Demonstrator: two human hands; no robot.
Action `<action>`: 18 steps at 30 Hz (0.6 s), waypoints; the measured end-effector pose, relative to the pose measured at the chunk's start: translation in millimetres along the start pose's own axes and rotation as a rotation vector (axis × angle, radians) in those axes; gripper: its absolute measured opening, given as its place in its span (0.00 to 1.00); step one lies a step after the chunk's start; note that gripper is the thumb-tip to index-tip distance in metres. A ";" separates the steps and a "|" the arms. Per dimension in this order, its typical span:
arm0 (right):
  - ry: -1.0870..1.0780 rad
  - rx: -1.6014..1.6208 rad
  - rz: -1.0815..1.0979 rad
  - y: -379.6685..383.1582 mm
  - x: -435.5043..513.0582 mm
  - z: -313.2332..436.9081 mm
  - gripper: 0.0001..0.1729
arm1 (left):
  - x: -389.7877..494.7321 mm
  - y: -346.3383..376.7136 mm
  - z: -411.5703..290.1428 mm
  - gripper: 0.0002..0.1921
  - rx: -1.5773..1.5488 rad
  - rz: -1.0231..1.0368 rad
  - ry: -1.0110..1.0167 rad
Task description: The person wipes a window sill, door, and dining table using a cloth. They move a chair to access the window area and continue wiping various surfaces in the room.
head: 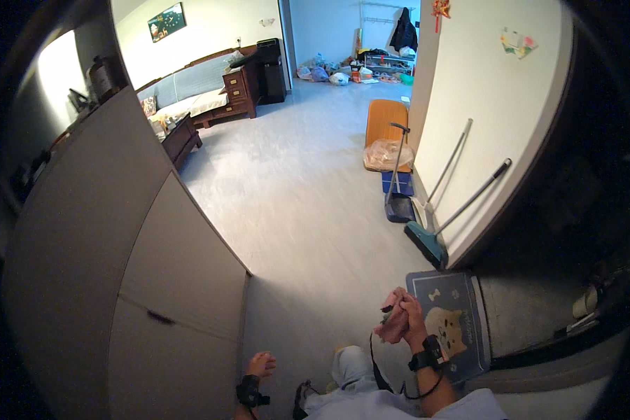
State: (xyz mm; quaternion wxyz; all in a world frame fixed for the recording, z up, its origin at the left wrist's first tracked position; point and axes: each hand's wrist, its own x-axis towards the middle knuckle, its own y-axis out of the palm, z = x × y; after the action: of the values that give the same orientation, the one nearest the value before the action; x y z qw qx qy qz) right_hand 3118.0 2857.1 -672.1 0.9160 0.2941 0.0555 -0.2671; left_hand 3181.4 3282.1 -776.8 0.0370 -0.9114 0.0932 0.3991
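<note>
My right hand (413,319) grips a crumpled pink cloth (394,328) in front of my right leg. A little green and something dark show at the cloth's left side; what they are is unclear. Beneath that hand lies a grey doormat (449,315) with a cartoon dog on it. My left hand (262,364) hangs low beside a tall grey cabinet (184,294), its fingers loosely curled. Nothing shows in the left hand, though its palm is hidden. Each wrist wears a black strapped device, and a dark cord runs from the right one.
A teal broom (428,244), a dark dustpan (399,207) and an orange board (387,121) lean along the right wall. Pale floor (289,184) runs ahead between cabinet and wall. Farther off stand a wooden sofa (189,86) and bags (320,73) on the floor. A dark doorway opens at right.
</note>
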 end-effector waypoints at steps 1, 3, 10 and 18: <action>0.001 0.028 -0.012 12.2 25.1 -2.7 0.24 | 18.2 3.2 -30.8 0.17 0.021 0.034 0.063; -0.018 0.097 -0.048 34.9 80.8 -12.1 0.21 | 56.3 6.9 -84.1 0.16 0.086 0.060 0.013; 0.035 0.120 0.226 120.6 283.5 -1.0 0.24 | 146.8 -3.7 -236.1 0.14 -0.066 -0.117 0.061; 0.056 0.092 0.178 303.7 498.0 4.6 0.27 | 288.4 -35.1 -418.7 0.15 -0.204 -0.084 0.257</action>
State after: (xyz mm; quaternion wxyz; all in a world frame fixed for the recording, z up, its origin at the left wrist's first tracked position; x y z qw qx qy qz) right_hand 3700.2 2834.8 -642.6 0.9198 0.3468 0.0423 -0.1786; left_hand 3681.6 3216.7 -704.6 -0.0512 -0.9571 0.0181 0.2847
